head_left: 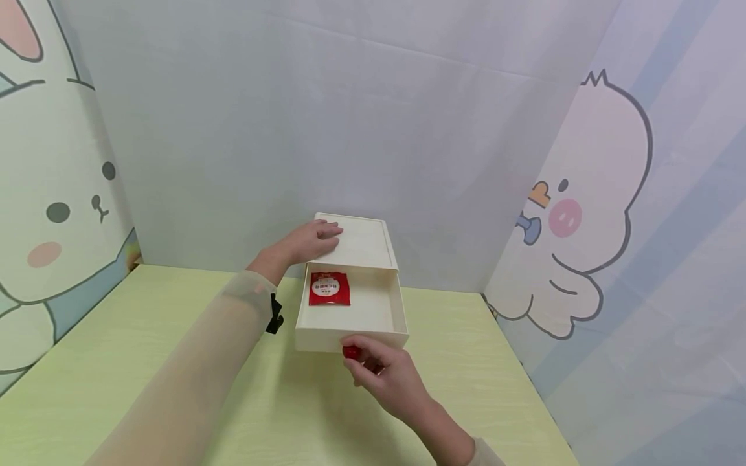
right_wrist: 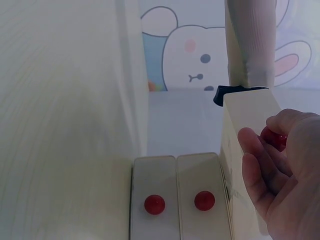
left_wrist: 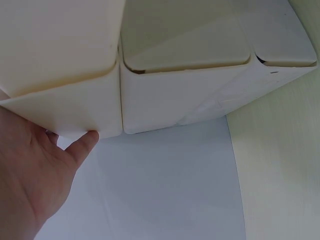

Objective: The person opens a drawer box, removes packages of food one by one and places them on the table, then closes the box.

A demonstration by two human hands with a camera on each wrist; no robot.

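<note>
One red packet (head_left: 329,289) lies in the jutting drawer (head_left: 322,340). Right hand (head_left: 390,378) pinches the red knob (head_left: 352,353); left hand (head_left: 307,242), fingers outstretched, rests on the cabinet (head_left: 364,243). Overpulling could drop the drawer; light bracing could tip the cabinet.

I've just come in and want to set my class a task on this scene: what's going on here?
A person has the top drawer of a white cabinet pulled out. Their right hand pinches the drawer's red knob, while their left hand rests on the cabinet's top, toward its left side. A red packet lies inside the open drawer, on its left side. The two lower drawers are shut, each with its own round red pull.
</note>
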